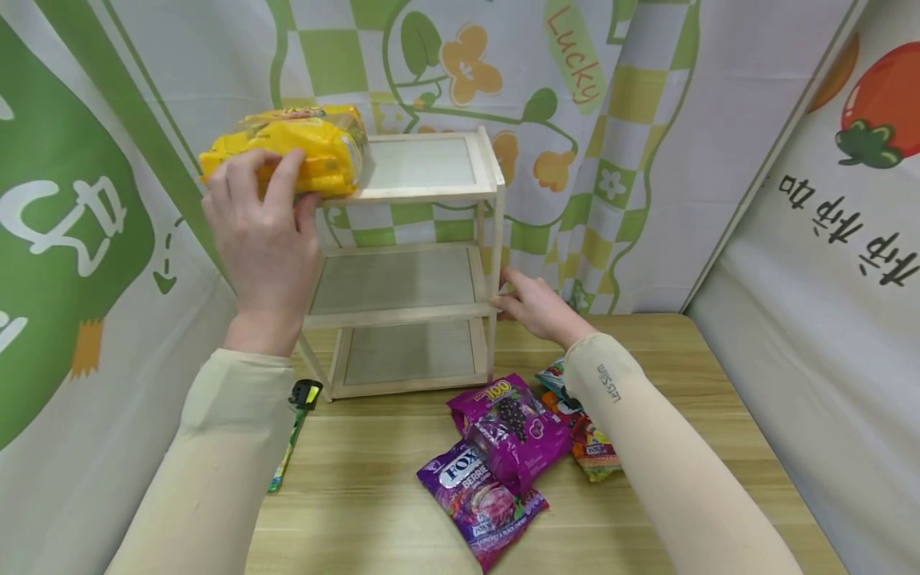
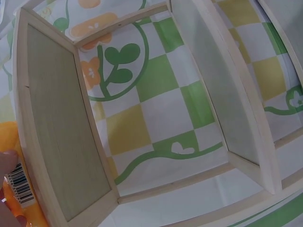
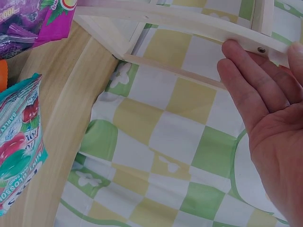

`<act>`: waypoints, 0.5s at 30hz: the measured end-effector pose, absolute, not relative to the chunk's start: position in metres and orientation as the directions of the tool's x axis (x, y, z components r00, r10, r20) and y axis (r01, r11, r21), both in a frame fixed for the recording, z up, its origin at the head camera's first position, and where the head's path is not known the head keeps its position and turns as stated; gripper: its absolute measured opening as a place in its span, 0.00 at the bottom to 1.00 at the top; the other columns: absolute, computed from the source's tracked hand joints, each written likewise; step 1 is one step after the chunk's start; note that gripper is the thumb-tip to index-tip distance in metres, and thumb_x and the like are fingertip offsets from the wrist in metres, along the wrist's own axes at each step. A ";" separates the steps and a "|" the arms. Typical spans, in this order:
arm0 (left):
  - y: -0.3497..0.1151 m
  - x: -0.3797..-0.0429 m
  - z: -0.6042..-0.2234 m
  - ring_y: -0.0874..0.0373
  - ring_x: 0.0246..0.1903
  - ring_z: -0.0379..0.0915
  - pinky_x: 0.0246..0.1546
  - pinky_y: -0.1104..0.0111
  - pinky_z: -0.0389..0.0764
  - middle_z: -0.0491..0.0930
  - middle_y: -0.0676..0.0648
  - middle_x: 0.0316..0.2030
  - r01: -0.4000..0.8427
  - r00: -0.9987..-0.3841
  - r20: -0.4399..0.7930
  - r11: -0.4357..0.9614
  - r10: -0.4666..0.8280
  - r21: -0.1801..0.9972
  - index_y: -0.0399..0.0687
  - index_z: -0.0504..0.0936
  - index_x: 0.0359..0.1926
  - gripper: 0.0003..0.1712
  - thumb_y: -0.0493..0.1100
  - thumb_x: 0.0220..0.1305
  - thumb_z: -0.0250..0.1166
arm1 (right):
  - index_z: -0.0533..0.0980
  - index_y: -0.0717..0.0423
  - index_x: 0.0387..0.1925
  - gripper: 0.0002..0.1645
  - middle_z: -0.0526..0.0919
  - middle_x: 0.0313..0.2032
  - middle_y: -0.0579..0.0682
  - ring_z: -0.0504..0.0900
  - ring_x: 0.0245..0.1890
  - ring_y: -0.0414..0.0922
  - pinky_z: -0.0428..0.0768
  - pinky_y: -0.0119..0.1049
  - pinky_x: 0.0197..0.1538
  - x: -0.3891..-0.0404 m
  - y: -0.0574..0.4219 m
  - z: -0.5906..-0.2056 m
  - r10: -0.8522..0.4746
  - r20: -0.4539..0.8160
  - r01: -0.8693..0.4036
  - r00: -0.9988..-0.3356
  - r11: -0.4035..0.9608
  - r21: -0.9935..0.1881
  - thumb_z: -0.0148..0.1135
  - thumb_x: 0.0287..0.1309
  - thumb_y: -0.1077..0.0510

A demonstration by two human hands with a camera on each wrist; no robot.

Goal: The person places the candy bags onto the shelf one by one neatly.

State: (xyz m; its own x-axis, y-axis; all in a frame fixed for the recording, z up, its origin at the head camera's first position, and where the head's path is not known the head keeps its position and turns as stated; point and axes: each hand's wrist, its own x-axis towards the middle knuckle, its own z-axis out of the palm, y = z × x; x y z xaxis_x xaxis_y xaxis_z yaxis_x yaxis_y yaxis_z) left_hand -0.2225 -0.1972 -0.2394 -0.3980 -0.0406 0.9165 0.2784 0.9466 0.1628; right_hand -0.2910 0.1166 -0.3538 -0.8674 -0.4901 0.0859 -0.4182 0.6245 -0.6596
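A small three-tier wooden shelf (image 1: pixel 398 315) with pale panels stands on the table. On the left part of its top tier is a shiny yellow plastic snack packet (image 1: pixel 316 148); its kind cannot be read. My left hand (image 1: pixel 262 224) grips the near side of this packet with bent fingers. The left wrist view shows the packet's barcode side (image 2: pixel 21 184) against the top panel. At the right side of the shelf, my right hand (image 1: pixel 535 303) holds the front upright post (image 3: pixel 203 23) between fingers and thumb, at about the middle tier.
A purple grape candy bag (image 1: pixel 513 431) overlaps a Fox berries candy bag (image 1: pixel 481 503) in front of the shelf. More candy packets (image 1: pixel 592 447) lie partly under my right forearm. A thin green-and-yellow item (image 1: pixel 295 431) lies at the left. Printed curtains (image 1: pixel 654 160) surround the table.
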 end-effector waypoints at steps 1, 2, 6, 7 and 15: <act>-0.197 -0.223 -0.239 0.37 0.60 0.64 0.61 0.48 0.67 0.73 0.36 0.57 0.275 -0.400 0.916 0.948 -0.039 0.161 0.44 0.79 0.63 0.20 0.48 0.78 0.57 | 0.68 0.58 0.54 0.15 0.86 0.50 0.65 0.89 0.45 0.58 0.87 0.51 0.49 -0.291 0.116 -0.354 -0.490 0.084 -0.416 -0.867 0.623 -0.662 0.55 0.77 0.52; -0.197 -0.223 -0.239 0.38 0.60 0.64 0.61 0.49 0.68 0.73 0.36 0.57 0.274 -0.402 0.915 0.948 -0.039 0.160 0.45 0.79 0.63 0.20 0.48 0.77 0.57 | 0.68 0.58 0.54 0.15 0.86 0.50 0.65 0.88 0.46 0.58 0.87 0.51 0.50 -0.291 0.117 -0.354 -0.490 0.082 -0.414 -0.868 0.622 -0.664 0.55 0.77 0.52; -0.197 -0.225 -0.239 0.37 0.60 0.64 0.60 0.49 0.68 0.72 0.36 0.57 0.275 -0.406 0.913 0.948 -0.034 0.158 0.44 0.79 0.64 0.20 0.47 0.77 0.58 | 0.68 0.57 0.54 0.15 0.86 0.51 0.65 0.88 0.47 0.59 0.87 0.52 0.50 -0.291 0.117 -0.354 -0.490 0.077 -0.410 -0.868 0.621 -0.668 0.55 0.77 0.52; -0.197 -0.226 -0.239 0.37 0.60 0.64 0.60 0.49 0.68 0.72 0.36 0.57 0.277 -0.406 0.913 0.948 -0.034 0.159 0.44 0.79 0.64 0.20 0.47 0.77 0.59 | 0.68 0.57 0.54 0.15 0.86 0.51 0.65 0.88 0.47 0.58 0.87 0.52 0.51 -0.291 0.117 -0.354 -0.490 0.076 -0.410 -0.868 0.622 -0.667 0.54 0.77 0.52; -0.199 -0.230 -0.240 0.37 0.59 0.65 0.60 0.48 0.68 0.72 0.36 0.57 0.280 -0.411 0.911 0.947 -0.033 0.160 0.44 0.79 0.64 0.21 0.47 0.76 0.60 | 0.68 0.57 0.55 0.15 0.86 0.50 0.65 0.88 0.46 0.57 0.87 0.51 0.50 -0.290 0.116 -0.353 -0.487 0.075 -0.408 -0.870 0.627 -0.663 0.55 0.77 0.52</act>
